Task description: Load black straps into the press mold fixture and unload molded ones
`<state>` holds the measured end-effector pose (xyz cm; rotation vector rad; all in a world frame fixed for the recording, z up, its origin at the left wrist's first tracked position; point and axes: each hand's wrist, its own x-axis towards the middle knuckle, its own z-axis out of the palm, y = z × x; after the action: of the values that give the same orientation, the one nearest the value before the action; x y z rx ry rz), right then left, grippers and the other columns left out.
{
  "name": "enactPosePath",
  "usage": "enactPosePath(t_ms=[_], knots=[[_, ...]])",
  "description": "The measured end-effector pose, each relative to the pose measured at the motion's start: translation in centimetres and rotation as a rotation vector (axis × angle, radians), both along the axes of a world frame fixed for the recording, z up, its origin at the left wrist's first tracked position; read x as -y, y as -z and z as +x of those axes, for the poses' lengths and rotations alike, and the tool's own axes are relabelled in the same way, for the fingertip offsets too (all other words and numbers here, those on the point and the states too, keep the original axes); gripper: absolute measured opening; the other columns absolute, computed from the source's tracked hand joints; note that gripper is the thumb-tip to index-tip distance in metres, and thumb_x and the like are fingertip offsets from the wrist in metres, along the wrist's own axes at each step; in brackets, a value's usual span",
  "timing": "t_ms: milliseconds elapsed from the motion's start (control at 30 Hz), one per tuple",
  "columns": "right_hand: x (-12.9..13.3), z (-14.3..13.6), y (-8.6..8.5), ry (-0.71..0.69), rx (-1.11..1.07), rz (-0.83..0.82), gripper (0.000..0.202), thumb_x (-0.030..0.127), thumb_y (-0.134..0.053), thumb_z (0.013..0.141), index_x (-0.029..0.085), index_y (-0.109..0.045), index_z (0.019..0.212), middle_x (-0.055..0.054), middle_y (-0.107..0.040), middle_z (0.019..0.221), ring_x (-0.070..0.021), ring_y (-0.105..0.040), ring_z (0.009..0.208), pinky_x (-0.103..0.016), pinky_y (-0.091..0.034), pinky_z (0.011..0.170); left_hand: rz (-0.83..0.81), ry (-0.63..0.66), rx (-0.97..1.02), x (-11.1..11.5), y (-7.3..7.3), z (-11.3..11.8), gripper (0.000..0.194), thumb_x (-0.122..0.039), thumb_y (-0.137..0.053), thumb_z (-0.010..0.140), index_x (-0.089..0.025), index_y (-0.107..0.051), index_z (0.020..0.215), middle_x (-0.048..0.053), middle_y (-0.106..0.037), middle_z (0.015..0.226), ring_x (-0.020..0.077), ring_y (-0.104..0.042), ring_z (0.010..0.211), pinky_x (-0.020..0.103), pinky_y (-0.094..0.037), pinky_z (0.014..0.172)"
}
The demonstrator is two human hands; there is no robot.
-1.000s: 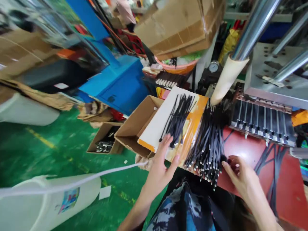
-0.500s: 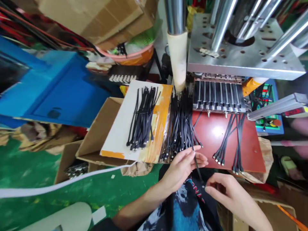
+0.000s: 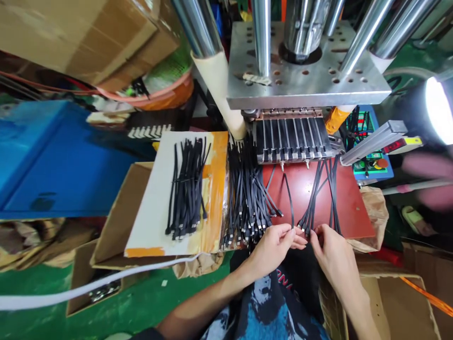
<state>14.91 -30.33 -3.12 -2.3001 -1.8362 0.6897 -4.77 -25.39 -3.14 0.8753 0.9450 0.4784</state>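
While the press stands over the far side of the red table, with a slotted block beneath its plate, a white board lies to the left bearing a tied bundle. Between board and bare tabletop spreads a loose heap of black cables, and smaller bunches lie to the right. The right hand has just drawn in beside the left hand, its thumb and forefinger curled close together; whether they grip anything I cannot tell. The left pinches one cable between thumb and fingers. That cable, hanging toward the lap a moment ago, now reaches out across the table toward the block, its near end seemingly within reach of both hands.
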Motion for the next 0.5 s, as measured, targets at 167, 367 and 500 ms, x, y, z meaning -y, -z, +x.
enactPosePath(t_ms=[167,367,500], knots=[[0.1,0.5,0.3,0.042,-0.092,0.018,0.031,0.053,-0.050,0.104,0.025,-0.057,0.094,-0.005,-0.070,0.083,-0.0232,-0.063,0.069,-0.033,-0.038,0.066,0.123,0.175,-0.124,-0.3,-0.1,0.0,0.051,-0.055,-0.051,0.107,-0.011,-0.077,0.104,0.019,-0.082,0.111,0.0300,-0.081,0.104,0.042,-0.063,0.095],[1.0,0.1,-1.7,0.094,-0.334,-0.060,0.028,0.050,-0.051,0.103,0.024,-0.059,0.094,-0.002,-0.065,0.078,-0.0196,-0.058,0.066,-0.031,-0.041,0.065,0.014,0.090,0.005,-0.4,0.5,0.8,0.058,-0.064,-0.060,0.099,-0.009,-0.077,0.106,0.023,-0.081,0.113,0.0315,-0.080,0.106,0.044,-0.062,0.099],[2.7,0.0,-4.9,-0.067,-0.684,-0.275,0.034,0.048,-0.046,0.106,0.023,-0.061,0.088,0.000,-0.062,0.075,-0.0162,-0.055,0.067,-0.027,-0.043,0.063,-0.333,-0.085,0.347,-0.6,0.7,1.8,0.060,-0.060,-0.080,0.086,-0.007,-0.075,0.114,0.023,-0.081,0.111,0.0293,-0.081,0.097,0.042,-0.062,0.096]])
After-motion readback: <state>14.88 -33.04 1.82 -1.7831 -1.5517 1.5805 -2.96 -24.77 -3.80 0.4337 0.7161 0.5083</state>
